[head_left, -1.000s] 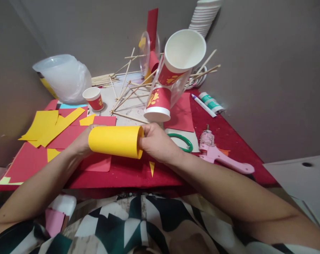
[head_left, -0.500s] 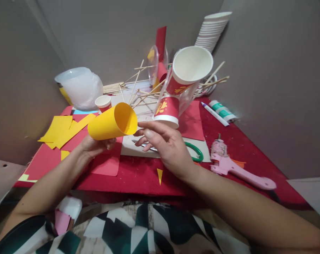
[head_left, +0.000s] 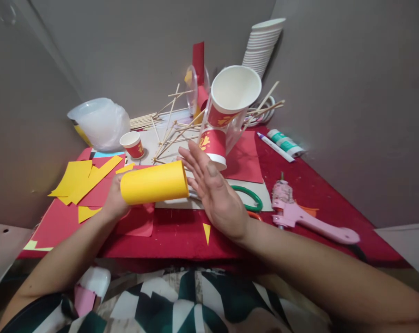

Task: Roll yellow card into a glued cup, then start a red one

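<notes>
My left hand [head_left: 116,196] grips the back end of a yellow paper tube [head_left: 154,182], which lies nearly level above the table; most of its fingers are hidden behind the tube. At the tube's other end, my right hand [head_left: 218,199] is open, fingers stretched out and palm turned toward the rim. Whether the palm touches the rim I cannot tell. Beyond that hand stands a structure of red-and-white paper cups [head_left: 218,118] joined with clear plastic. Green-handled scissors [head_left: 249,194] lie partly behind my right wrist.
A pink glue gun [head_left: 306,219] lies on the right, near a marker [head_left: 276,147] and a green-white tube [head_left: 285,142]. Yellow paper pieces [head_left: 74,178] are on the left. Behind are a small cup [head_left: 133,144], wooden sticks [head_left: 174,129], a plastic bag [head_left: 103,125] and stacked cups [head_left: 264,46].
The yellow tube has turned from showing its open end to lying nearly sideways, and sits lower. My right hand has straightened its fingers and raised its palm beside the tube's end.
</notes>
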Tool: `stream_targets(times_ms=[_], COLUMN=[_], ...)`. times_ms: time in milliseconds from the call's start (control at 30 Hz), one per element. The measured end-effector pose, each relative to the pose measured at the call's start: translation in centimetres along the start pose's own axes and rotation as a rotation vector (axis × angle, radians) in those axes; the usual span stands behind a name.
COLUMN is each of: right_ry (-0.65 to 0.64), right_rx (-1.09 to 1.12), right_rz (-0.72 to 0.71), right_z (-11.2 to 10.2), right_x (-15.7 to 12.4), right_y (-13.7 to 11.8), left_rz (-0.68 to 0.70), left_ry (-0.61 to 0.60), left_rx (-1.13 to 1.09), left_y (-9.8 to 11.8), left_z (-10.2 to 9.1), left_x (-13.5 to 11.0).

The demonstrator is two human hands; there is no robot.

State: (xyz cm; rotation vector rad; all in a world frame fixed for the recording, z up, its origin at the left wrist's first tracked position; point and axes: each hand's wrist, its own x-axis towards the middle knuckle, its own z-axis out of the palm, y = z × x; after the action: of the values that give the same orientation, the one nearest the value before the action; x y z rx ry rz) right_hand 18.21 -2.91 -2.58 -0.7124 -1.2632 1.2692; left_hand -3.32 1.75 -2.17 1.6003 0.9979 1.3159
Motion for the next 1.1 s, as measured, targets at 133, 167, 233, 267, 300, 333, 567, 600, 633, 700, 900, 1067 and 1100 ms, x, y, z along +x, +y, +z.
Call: stream_targets(times_ms=[133,167,233,267,300,333,567,600,633,700,900,1067,1100], right_ry=[-0.043,-0.054,-0.057,-0.050,-0.040,-0.027,0.011,0.005,-0.002,-0.015,-0.067,-0.228,-0.252], right_rx=[0.003,0.008,0.025,0.034,0.046,0.057,0.128,0.146,0.166,0.220,0.404,0.402,0.381], right_rz=[0.000,-0.004,-0.002,0.003,0.008,0.011,0.118,0.161,0.204,0.265,0.274,0.178,0.168], right_z=[0.1,0.1,0.1,0.1,0.0,0.0,0.3,0.5,0.6,0.9,1.4,1.5,1.4], right_x=[-0.1,-0.1,-0.1,-0.1,0.0,0.0,0.2,0.2,0.3,0.4,0.7,0.5,0.4], right_y=[0.0,0.0,0.0,0.0,0.0,0.1,0.4,0.3,0.2,-0.1,-0.4,-0.3,-0.3], left_rz=[0.356,0.408,0.494,0.525,0.562,0.613,1.076,1.089,1.097,1.109,1.166,0.929,0.863], left_ry=[0.014,0.019,-0.008,-0.026,-0.040,-0.048,0.167,0.199,0.218,0.219,0.271,0.280,0.252], left_rx=[0.214,0.254,0.344,0.391,0.445,0.511,0.845,0.878,0.910,0.939,0.676,0.370,0.291], left_y=[-0.3,-0.5,-1.0,-1.2,-1.3,-1.3,-0.5,-0.6,-0.7,-1.0,-1.1,-0.2,-0.1], left_z=[-0.6,-0.8,-1.2,-1.3,-1.5,-1.6,-2.3,-2.4,-2.5,-2.8,-2.8,-0.9,-0.5], left_x=[-1.2,-1.6,-2.2,-2.4,-2.4,-2.4,-0.7,-0.7,-0.7,-0.8,-0.9,-1.7,-1.9])
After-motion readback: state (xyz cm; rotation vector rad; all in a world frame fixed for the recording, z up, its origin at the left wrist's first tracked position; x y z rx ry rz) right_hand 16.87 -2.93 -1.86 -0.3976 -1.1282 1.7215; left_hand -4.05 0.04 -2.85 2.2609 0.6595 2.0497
